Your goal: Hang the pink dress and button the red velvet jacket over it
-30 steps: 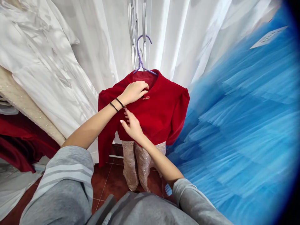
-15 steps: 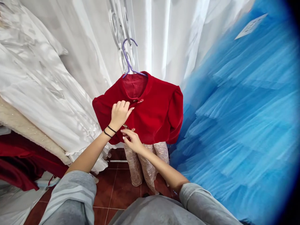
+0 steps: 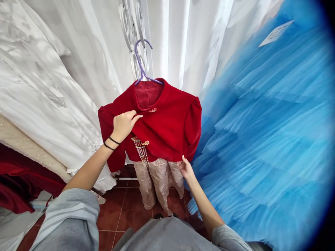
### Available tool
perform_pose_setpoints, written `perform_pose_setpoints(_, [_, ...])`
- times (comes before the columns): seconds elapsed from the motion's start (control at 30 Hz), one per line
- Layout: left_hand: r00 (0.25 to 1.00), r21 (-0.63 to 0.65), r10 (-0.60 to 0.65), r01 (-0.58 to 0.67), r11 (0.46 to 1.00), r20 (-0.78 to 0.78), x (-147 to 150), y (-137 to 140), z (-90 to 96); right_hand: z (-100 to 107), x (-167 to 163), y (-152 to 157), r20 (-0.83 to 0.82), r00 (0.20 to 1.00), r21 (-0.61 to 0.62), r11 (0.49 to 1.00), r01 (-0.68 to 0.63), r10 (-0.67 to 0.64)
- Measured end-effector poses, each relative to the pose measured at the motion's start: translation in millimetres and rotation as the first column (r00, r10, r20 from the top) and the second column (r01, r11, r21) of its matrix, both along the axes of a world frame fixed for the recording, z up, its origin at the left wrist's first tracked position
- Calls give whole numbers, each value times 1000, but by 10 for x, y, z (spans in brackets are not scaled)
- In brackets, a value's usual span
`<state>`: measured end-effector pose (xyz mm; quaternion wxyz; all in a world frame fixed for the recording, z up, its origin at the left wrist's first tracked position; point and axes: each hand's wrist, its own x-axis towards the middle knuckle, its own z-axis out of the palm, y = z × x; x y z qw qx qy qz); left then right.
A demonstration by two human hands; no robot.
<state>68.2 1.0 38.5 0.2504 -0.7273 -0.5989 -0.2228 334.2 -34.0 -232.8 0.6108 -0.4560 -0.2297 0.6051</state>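
A red velvet jacket (image 3: 170, 122) with a stand collar hangs on a purple hanger (image 3: 141, 66), above light pinkish trousers (image 3: 159, 181). My left hand (image 3: 123, 123), two black bands at its wrist, pinches the jacket's front just below the collar. Down at the hem on the right, my right hand (image 3: 185, 167) has thumb and fingers closed on the cloth edge. A beaded tassel ornament (image 3: 141, 151) dangles from the lower front, and a small clasp (image 3: 152, 110) sits at the neck.
Layered blue tulle (image 3: 261, 132) fills the right side, with a white tag (image 3: 276, 33) on it. White garments (image 3: 47, 87) hang at left, above dark red fabric (image 3: 23, 177). A white metal scrollwork stand (image 3: 133, 31) rises behind. Below is a red tiled floor (image 3: 112, 212).
My right hand has moved from the front clasp across to the hem at right. My left hand has shifted slightly left on the jacket front. The beaded tassel now shows.
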Motion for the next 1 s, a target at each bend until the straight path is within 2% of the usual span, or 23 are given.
perform_pose_setpoints(0.1, [1000,-24,27,-27,999,-2,24,-2,-1,-1,-19,-77,194,980,-81,997,-18,33])
perform_pose_setpoints(0.17, [999,-23,37,-37,999,3,38,-19,-18,163,10,-116,333,942,-120,993,-5,45])
perform_pose_setpoints(0.2, [999,-19,36,-36,999,7,42,-31,-28,314,34,-130,420,907,-122,992,25,29])
perform_pose_setpoints(0.23, [1000,-14,30,-30,999,8,43,-43,-40,513,56,-139,538,843,-88,995,52,4])
perform_pose_setpoints(0.27, [1000,-9,22,-22,1000,6,44,-55,-51,754,69,-142,667,744,-7,998,57,-38])
perform_pose_setpoints(0.3, [1000,-6,11,-11,1000,1,46,-66,-61,1031,66,-136,788,605,115,993,34,-112])
perform_pose_setpoints(0.33, [1000,-7,-1,1,1000,-6,48,-74,-71,1332,41,-120,872,440,270,960,-71,-212])
perform_pose_setpoints(0.37, [1000,-13,-10,10,1000,-13,51,-81,-80,1643,-9,-93,873,338,428,884,-187,-351])
perform_pose_setpoints(0.4, [1000,-20,-17,16,1000,-19,55,-85,-87,1952,-83,-53,820,286,568,772,-286,-496])
perform_pose_setpoints(0.43, [1000,-30,-20,19,999,-22,60,-87,-94,2246,-178,-2,750,241,657,651,-379,-616])
perform_pose_setpoints(0.47, [1000,-39,-22,21,999,-23,65,-89,-99,2515,-289,60,698,186,684,565,-462,-692])
perform_pose_setpoints(0.5, [1000,-46,-21,20,999,-22,71,-91,-104,2755,-408,130,671,123,665,520,-537,-731])
perform_pose_setpoints(0.53, [1000,-52,-18,17,999,-20,76,-93,-106,2962,-527,205,679,37,600,525,-603,-733])
perform_pose_setpoints(0.6, [1000,-56,-13,13,998,-15,85,-103,-101,3293,-734,358,738,-161,396,614,-683,-655])
perform_pose_setpoints(0.63, [1000,-56,-10,10,998,-12,89,-112,-89,3425,-811,430,768,-235,293,654,-698,-595])
perform_pose_setpoints(0.67, [1000,-51,-8,7,999,-9,92,-122,-71,3540,-866,497,798,-266,213,666,-715,-541])
perform_pose_setpoints(0.7, [1000,-43,-7,7,999,-6,94,-135,-45,3641,-900,556,828,-253,169,652,-739,-501])
perform_pose_setpoints(0.8, [1000,-10,-16,16,1000,15,88,-173,58,3844,-908,675,898,-123,146,550,-822,-423])
perform_pose_setpoints(0.93, [992,-26,-65,68,997,109,43,-187,147,3847,-831,721,920,-132,61,468,-881,-368])
perform_pose_setpoints(1.0, [984,-35,-93,100,994,155,19,-176,151,3790,-793,717,924,-89,88,432,-897,-372])
